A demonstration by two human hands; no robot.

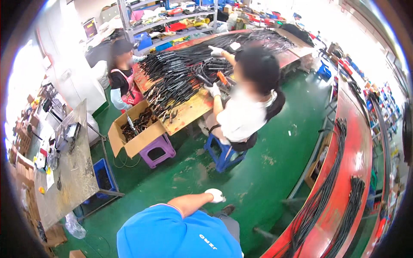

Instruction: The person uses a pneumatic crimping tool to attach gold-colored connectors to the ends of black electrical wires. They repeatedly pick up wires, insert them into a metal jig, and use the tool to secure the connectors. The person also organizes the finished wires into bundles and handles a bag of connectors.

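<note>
My left hand (215, 195) wears a white glove and reaches out from my blue shirt sleeve over the green floor, just above my shoe (228, 210). Nothing shows in it, and it is too small to tell whether the fingers are curled or spread. My right hand is out of view. Ahead, a person in a white top (245, 114) sits on a blue stool (223, 155) at a wooden table (189, 112) piled with black cables (180, 75). Both of that person's gloved hands are on the cables. Another person in a pink apron (121, 79) works at the table's far left end.
An open cardboard box (135, 133) of parts rests on a purple stool (158, 152). A grey metal bench (71, 172) stands at the left with a blue crate (102, 176) under it. A curved red bench (344, 180) with black cable bundles runs along the right. Shelving stands at the back.
</note>
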